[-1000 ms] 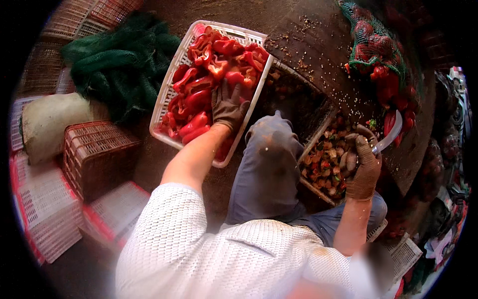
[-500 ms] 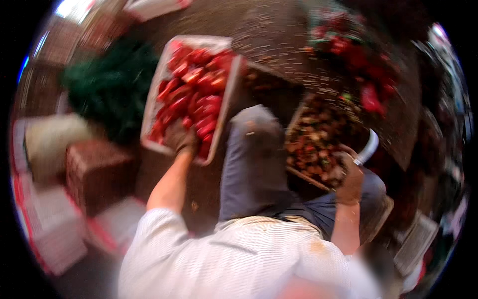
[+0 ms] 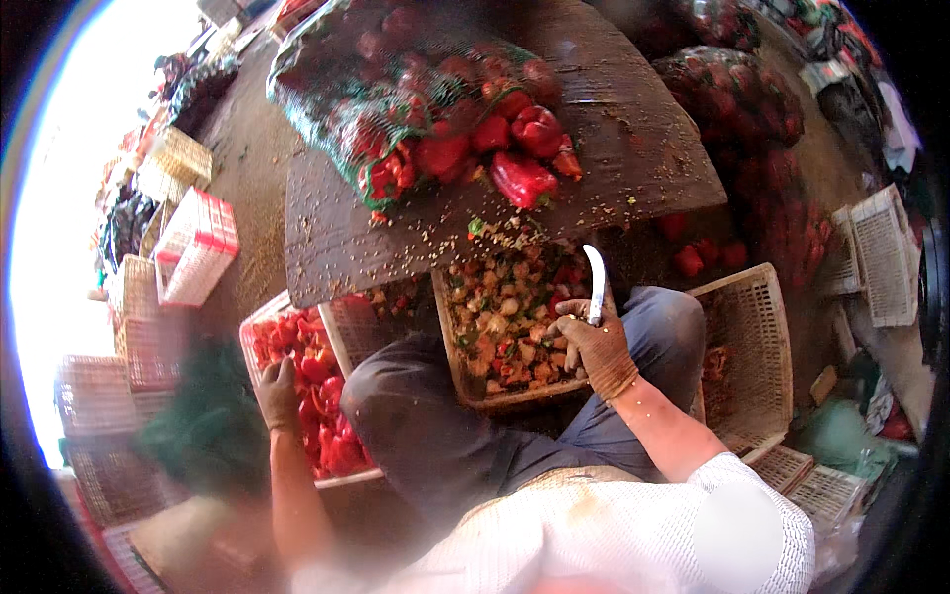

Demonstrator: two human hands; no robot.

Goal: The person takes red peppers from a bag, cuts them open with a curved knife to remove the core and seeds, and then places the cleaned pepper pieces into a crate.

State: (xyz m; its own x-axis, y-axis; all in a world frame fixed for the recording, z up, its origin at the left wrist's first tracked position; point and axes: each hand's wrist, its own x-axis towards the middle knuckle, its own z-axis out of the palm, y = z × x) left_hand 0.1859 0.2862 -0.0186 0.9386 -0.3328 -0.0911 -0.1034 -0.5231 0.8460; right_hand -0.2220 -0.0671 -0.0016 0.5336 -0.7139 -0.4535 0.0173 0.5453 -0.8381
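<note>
My gloved left hand (image 3: pixel 279 396) reaches over the left edge of a crate (image 3: pixel 348 478) filled with red bell peppers (image 3: pixel 319 367); its fingers stretch forward, with nothing visible in them. My gloved right hand (image 3: pixel 600 352) is closed round the handle of a curved knife (image 3: pixel 597 278), its pale hooked blade pointing up and away from me. It hovers by the right side of a second crate (image 3: pixel 515 399), which holds pepper cores (image 3: pixel 505 312). On the low table (image 3: pixel 633 163) ahead, whole red peppers (image 3: pixel 522 178) spill from a green mesh sack (image 3: pixel 327 109).
Loose seeds lie scattered on the table. An empty-looking wicker-style crate (image 3: pixel 762 366) stands tilted right of my knee. Filled pepper sacks (image 3: pixel 732 94) sit at the far right, stacked baskets (image 3: pixel 148 337) at the left. A blurred dark green netting heap (image 3: pixel 203 421) lies beside my left arm.
The view has swung, bringing the table and pepper sack to the top middle. My left hand has shifted toward the pepper crate's left edge; my right hand still holds the knife.
</note>
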